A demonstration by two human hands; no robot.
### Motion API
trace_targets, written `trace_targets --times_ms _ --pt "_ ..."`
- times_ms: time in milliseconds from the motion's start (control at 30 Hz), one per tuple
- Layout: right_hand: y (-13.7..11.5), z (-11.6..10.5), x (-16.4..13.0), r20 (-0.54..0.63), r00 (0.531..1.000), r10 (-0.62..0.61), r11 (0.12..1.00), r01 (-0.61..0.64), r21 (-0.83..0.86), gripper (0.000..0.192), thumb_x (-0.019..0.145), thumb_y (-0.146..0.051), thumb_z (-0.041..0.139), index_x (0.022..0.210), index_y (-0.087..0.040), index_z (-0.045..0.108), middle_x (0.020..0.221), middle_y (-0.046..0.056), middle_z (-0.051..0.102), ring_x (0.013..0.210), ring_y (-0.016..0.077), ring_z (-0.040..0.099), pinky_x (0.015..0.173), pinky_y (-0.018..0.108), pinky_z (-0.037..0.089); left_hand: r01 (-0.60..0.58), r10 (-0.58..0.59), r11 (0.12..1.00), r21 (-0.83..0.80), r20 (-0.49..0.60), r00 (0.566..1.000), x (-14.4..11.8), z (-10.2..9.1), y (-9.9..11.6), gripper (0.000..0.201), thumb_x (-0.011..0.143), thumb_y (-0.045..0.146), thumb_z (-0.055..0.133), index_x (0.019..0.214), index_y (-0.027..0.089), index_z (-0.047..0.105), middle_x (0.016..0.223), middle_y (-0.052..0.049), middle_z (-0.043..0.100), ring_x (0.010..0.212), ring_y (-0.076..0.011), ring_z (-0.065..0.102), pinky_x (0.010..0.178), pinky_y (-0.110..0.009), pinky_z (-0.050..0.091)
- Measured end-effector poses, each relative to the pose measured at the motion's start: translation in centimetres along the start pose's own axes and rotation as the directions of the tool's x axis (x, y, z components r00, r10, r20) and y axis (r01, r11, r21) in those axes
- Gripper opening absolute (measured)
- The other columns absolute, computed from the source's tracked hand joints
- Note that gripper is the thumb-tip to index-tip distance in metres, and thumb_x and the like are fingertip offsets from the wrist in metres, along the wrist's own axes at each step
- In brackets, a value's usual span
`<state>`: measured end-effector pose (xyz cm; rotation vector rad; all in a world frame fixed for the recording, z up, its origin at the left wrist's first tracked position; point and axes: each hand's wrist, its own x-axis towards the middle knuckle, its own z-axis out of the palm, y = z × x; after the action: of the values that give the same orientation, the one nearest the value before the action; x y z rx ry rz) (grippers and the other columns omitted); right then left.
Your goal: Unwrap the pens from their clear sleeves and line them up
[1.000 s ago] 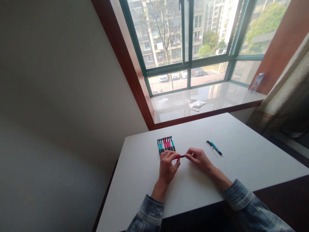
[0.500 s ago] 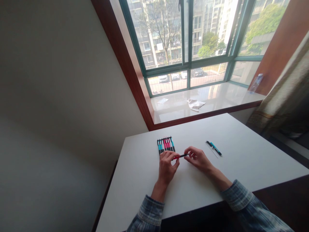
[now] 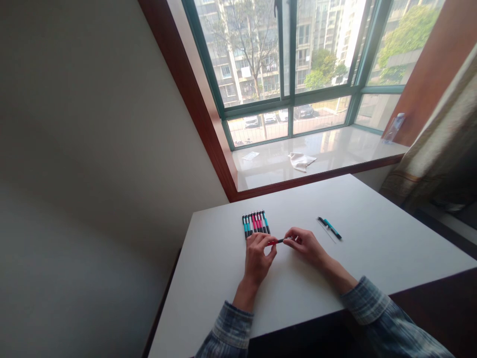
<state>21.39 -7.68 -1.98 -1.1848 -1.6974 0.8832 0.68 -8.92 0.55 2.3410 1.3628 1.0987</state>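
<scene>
Between my hands is a red and black pen (image 3: 280, 241), held nearly level above the table. My left hand (image 3: 258, 254) pinches its red part between thumb and fingers. At the black end, the fingertips of my right hand (image 3: 302, 244) are closed on the pen. A row of several pens (image 3: 256, 222) in blue, white and red with black lower parts lies side by side just beyond my left hand, which hides some of their lower ends. To the right of my right hand lie blue and black pen parts (image 3: 333, 229) and a thin white refill (image 3: 328, 231).
The white table (image 3: 208, 278) stands against a wall and a window sill (image 3: 261, 174). A pale cloth (image 3: 301, 161) and a clear plastic bottle (image 3: 394, 129) are on the sill. A curtain (image 3: 421, 154) hangs at the right.
My right hand's thumb and fingers have closed in on the black end of the pen. My left hand keeps its hold, and the other pens have not moved.
</scene>
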Motion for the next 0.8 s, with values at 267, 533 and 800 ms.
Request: trace_targets --times_ms 267,533,800 --pt "0.2 -0.4 0.1 -0.206 0.976 0.074 0.993 -0.054 0.103 0.038 0.092 -0.057 0.062 0.088 -0.02 0.068 0.083 0.006 0.07 0.068 0.0182 0.058 0.061 0.03 0.048 0.172 -0.216 0.968 -0.185 -0.254 0.943 0.2 -0.5 -0.9 0.038 0.089 0.027 0.068 0.127 0.027 0.065 0.125 -0.008 0.068 0.117 -0.0268 0.06 0.102 -0.045 0.046" --pt "0.5 -0.3 0.0 -0.228 0.969 0.093 0.99 -0.065 0.128 0.042 0.09 -0.062 0.062 0.09 -0.02 0.068 0.083 0.006 0.07 0.071 0.0203 0.061 0.062 0.031 0.049 0.373 -0.493 0.808 -0.457 -0.177 0.852 0.2 -0.5 -1.9 0.051 0.091 0.032 0.063 0.141 0.024 0.057 0.118 -0.008 0.074 0.11 -0.0246 0.067 0.089 -0.037 0.048" --pt "0.7 -0.3 0.0 -0.236 0.966 0.109 0.989 -0.082 0.122 0.044 0.089 -0.064 0.063 0.09 -0.02 0.068 0.08 0.006 0.069 0.064 0.0184 0.057 0.058 0.03 0.047 0.365 -0.466 0.83 -0.422 -0.164 0.87 0.3 -0.6 -1.4 0.049 0.09 0.028 0.063 0.139 0.024 0.06 0.116 -0.008 0.076 0.111 -0.0253 0.067 0.091 -0.039 0.048"
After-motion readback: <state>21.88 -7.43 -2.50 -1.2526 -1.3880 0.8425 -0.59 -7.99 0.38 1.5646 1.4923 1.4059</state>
